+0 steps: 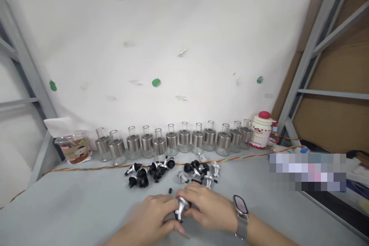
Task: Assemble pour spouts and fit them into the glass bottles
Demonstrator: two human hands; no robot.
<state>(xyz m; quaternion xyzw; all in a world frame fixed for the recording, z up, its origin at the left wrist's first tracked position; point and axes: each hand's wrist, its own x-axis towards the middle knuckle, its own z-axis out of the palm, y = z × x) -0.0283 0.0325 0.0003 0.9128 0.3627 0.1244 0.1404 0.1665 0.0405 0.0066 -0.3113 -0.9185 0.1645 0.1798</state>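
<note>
Low over the table's front, my left hand and my right hand are both closed around a silver pour spout. The right fingers wrap its wide round end, partly hiding it. The left fingertips press at the spout's side, with the thumb below it. Just beyond my hands lies a small black cap. Further back, a pile of black and silver pour spouts sits to the left. A second group, with silver and pale spouts and black parts, lies to the right.
A row of several glass bottles with metal sleeves stands along the wall. Left of it is a plastic cup; right, a white jar with a red lid. A twisted wire crosses the table. A blurred-out item lies right.
</note>
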